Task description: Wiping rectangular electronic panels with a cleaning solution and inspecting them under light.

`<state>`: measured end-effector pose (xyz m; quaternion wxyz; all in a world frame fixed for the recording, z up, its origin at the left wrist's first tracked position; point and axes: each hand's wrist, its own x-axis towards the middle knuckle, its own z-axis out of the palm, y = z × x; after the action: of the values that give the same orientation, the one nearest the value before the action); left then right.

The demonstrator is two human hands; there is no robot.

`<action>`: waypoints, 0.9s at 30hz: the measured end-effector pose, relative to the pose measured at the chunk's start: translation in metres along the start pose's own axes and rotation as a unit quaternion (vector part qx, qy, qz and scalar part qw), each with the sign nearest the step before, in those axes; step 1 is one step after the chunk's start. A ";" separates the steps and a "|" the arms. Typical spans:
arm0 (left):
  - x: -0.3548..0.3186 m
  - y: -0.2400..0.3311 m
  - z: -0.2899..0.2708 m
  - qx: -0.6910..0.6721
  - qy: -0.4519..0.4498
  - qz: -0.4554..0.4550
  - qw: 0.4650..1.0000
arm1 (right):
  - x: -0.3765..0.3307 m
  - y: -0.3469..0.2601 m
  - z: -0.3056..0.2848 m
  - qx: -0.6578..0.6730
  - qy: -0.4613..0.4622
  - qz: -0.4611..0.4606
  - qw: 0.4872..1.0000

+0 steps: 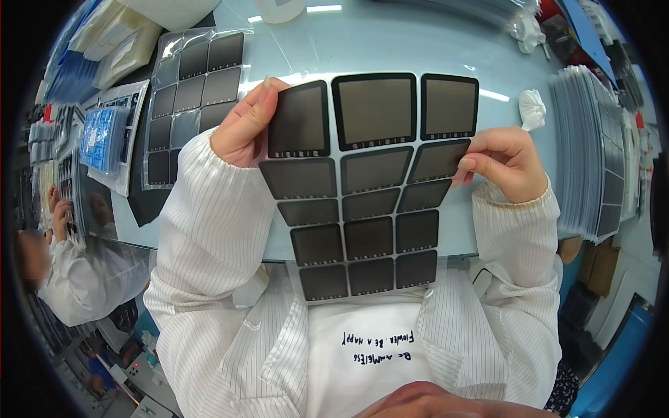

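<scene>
Between my hands hangs a clear, flexible sheet [376, 166] carrying a grid of dark, black-rimmed square panels. It bends across its middle, and its lower end reaches down in front of my chest. My left hand [245, 127] is closed on the sheet's upper left edge, thumb up and the other fingers partly hidden behind it. At the right edge, somewhat lower, my right hand [512, 164] pinches the sheet between thumb and fingers. A white knotted cloth bundle [532, 111] lies on the table just beyond my right hand.
A similar panel sheet [187, 97] lies at the left, beside a blue packet [103, 139]. On the right stands a tall stack of sheets [578, 153]. Another white bundle [527, 33] is at the far right. A co-worker's sleeve [87, 279] shows at the left.
</scene>
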<state>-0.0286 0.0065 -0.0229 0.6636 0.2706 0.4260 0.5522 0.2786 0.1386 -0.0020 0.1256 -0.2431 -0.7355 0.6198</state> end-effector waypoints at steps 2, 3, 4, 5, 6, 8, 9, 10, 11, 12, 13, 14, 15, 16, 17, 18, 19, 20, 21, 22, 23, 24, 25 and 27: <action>0.007 -0.003 -0.009 -0.081 -0.059 -0.035 0.994 | 0.001 0.001 -0.001 -0.005 -0.010 -0.016 1.000; 0.008 -0.004 -0.007 -0.108 -0.031 -0.049 0.992 | 0.001 0.003 -0.001 -0.005 -0.006 -0.015 1.000; 0.008 -0.004 -0.004 -0.134 -0.004 -0.062 0.989 | 0.001 0.005 0.000 0.018 -0.004 -0.029 0.999; 0.003 0.003 0.003 -0.109 0.026 -0.107 0.988 | 0.001 0.006 0.002 0.043 -0.003 -0.044 0.998; 0.010 -0.001 0.001 -0.108 0.026 -0.108 0.988 | 0.001 0.005 0.003 0.044 -0.001 -0.044 0.998; 0.029 -0.011 -0.001 -0.228 -0.417 0.106 0.874 | 0.002 0.003 0.004 0.039 -0.028 -0.033 0.998; 0.023 -0.004 0.004 -0.239 -0.406 0.078 0.879 | 0.002 0.003 0.005 0.040 -0.023 -0.032 0.998; 0.025 -0.006 0.005 -0.228 -0.392 0.089 0.887 | 0.002 0.003 0.006 0.055 -0.013 -0.020 0.998; 0.016 -0.003 0.006 -0.180 -0.282 0.095 0.938 | 0.001 0.003 0.005 0.070 -0.008 -0.011 0.997; 0.008 0.000 0.007 -0.130 -0.167 0.099 0.972 | 0.000 0.004 0.005 0.070 -0.007 -0.011 0.997; 0.013 -0.005 0.002 -0.123 -0.126 0.070 0.982 | -0.003 0.005 0.004 0.054 0.007 -0.034 0.998; 0.018 -0.005 -0.004 -0.077 -0.169 0.073 0.980 | -0.004 0.004 0.005 0.037 0.018 -0.058 0.997; 0.015 -0.006 -0.005 -0.076 -0.166 0.074 0.980 | -0.005 0.003 0.006 0.039 0.015 -0.059 0.997; 0.012 -0.005 -0.004 0.055 -0.097 0.090 0.990 | -0.006 0.001 0.007 0.013 0.020 -0.076 0.997; 0.011 -0.004 -0.001 0.186 -0.031 0.102 0.977 | -0.008 0.001 0.008 -0.013 0.031 -0.091 0.995; 0.011 -0.002 0.001 0.187 -0.035 0.100 0.977 | -0.008 0.002 0.008 -0.011 0.035 -0.090 0.995; 0.011 0.000 0.002 0.254 -0.054 0.142 0.955 | -0.007 0.002 0.008 -0.002 0.043 -0.086 0.995; 0.012 0.000 0.004 0.317 -0.076 0.183 0.927 | -0.007 0.003 0.007 0.006 0.053 -0.082 0.995; 0.006 0.005 -0.009 0.367 -0.067 0.137 0.918 | -0.007 0.004 0.007 0.007 0.059 -0.080 0.995; 0.007 0.004 -0.009 0.367 -0.073 0.135 0.917 | -0.006 0.003 0.007 0.047 0.053 -0.061 0.996; 0.007 0.003 -0.009 0.324 -0.114 0.167 0.924 | -0.005 0.003 0.007 0.087 0.045 -0.044 0.994; 0.005 0.002 -0.009 0.278 -0.155 0.199 0.927 | -0.005 0.005 0.006 0.088 0.049 -0.042 0.994; 0.001 -0.006 0.000 0.283 -0.113 0.237 0.922 | -0.005 0.006 0.006 0.098 0.051 -0.042 0.993; 0.002 -0.007 0.017 0.300 -0.114 0.263 0.910 | -0.005 0.010 0.006 0.120 0.051 -0.054 0.990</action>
<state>-0.0098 0.0089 -0.0211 0.4259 0.6202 0.4069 0.5180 0.2814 0.1318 -0.0122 0.2246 -0.2171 -0.6605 0.6828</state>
